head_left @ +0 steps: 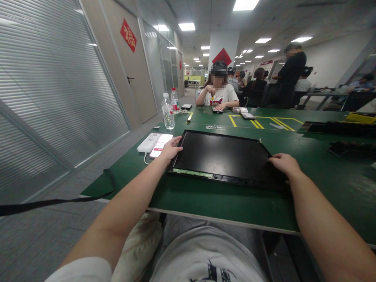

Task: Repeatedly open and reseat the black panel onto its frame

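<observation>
A flat black screen panel (223, 154) with a dark frame lies over the green table (229, 209) in front of me; a pale green strip runs along part of its near edge. My left hand (172, 149) grips the panel's left edge, with the thumb on top near the far corner. At the right edge, my right hand (284, 164) holds the frame, its thumb side on top and the other fingers hidden beneath. Beside my left hand are a lit phone (161, 145) and a white box (147, 144) with a cable.
Two bottles (168, 113) (174, 101) stand beyond the phone. Across the table a person (219, 94) works on a small device. Black parts (329, 127) and a yellow item (361, 117) lie at the right. A black strap (73, 199) crosses the left table corner.
</observation>
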A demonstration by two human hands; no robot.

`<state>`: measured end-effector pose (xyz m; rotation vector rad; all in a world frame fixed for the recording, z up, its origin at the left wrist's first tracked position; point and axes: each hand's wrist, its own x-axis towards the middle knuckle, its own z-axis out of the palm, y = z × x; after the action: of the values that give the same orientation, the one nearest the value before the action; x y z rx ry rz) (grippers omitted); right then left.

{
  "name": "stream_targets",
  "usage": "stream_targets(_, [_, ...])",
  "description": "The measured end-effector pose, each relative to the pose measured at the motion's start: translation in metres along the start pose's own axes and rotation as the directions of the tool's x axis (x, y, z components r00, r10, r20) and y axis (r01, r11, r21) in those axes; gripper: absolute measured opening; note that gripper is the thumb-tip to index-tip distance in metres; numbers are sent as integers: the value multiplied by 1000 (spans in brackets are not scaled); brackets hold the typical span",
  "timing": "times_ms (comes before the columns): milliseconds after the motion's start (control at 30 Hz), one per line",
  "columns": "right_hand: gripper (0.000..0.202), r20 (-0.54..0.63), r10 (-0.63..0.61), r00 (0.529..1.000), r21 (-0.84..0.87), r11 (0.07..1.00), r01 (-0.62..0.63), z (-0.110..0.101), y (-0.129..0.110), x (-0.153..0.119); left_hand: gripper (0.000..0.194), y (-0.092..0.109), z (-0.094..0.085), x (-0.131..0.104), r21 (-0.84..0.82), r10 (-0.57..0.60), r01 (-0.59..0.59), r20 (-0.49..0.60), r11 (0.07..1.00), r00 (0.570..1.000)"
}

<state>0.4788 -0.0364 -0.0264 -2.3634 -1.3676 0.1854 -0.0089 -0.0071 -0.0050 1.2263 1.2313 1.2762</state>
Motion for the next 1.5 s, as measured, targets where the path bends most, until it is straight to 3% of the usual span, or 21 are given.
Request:
stream_targets(400, [28,-7,7,1000,-3,1000,-7,0,1,1,58,-7,-1,11,121,-24,36,-94,992,995])
stream_targets(667, [28,-2,-10,1000,-19,1000,10,-2,-3,-3,57,-4,-5,7,217,-102,132,-146,967,984])
stream_targets(1167, [30,12,-14,1000,-29,999,14,1,0,1,63,2,0,1,197,-212,249,-190,948,959])
stream_targets(1500, [31,-9,-29,1000,-21,999,29,3,2,3,57,4,3,-5,199,-183,218,-181,955,966])
